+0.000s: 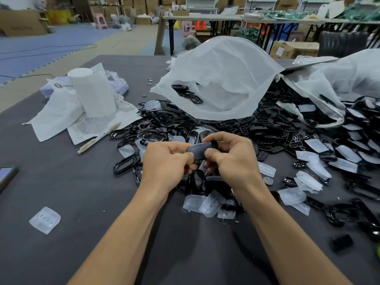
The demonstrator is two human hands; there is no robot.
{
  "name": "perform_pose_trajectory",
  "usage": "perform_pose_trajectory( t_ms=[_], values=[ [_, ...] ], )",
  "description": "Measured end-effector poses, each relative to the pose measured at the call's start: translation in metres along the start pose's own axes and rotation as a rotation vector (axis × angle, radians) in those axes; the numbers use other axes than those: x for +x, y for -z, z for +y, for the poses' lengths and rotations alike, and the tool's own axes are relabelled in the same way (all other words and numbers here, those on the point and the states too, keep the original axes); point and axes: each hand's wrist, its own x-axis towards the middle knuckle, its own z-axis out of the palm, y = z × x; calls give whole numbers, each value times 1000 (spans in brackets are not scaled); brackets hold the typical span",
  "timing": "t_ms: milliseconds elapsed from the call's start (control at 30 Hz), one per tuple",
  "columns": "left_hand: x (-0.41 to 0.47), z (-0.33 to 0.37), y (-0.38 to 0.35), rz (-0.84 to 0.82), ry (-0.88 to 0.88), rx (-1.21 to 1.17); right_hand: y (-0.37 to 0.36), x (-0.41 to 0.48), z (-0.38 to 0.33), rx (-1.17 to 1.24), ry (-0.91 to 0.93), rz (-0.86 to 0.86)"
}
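Two hands meet just above the desk (61, 202) and share one small dark grey plastic piece (199, 150). The left hand (168, 161) pinches its near end with thumb and curled fingers; the right hand (230, 155) clasps the far end, thumb on its top face. Beyond and to the right of both hands spreads a heap of black frames (160, 128). Clear covers (205, 203) lie just beneath the right wrist.
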Motion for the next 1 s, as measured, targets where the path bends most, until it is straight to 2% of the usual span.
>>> perform_pose_trajectory(
  t_ms=[267, 533, 867, 1000],
  values=[
    [1, -1, 3, -82, 1, -7, 4, 0, -1, 55, -17, -31],
    [1, -2, -1, -129, 69, -93, 5, -2, -1, -54, 44, -3],
    [1, 0, 4, -251, 130, -150, 6, -1, -4, -37, 50, 24],
    [1, 1, 2, -203, 151, -163, 6, 0, -3, -47, 45, 26]
  ],
)
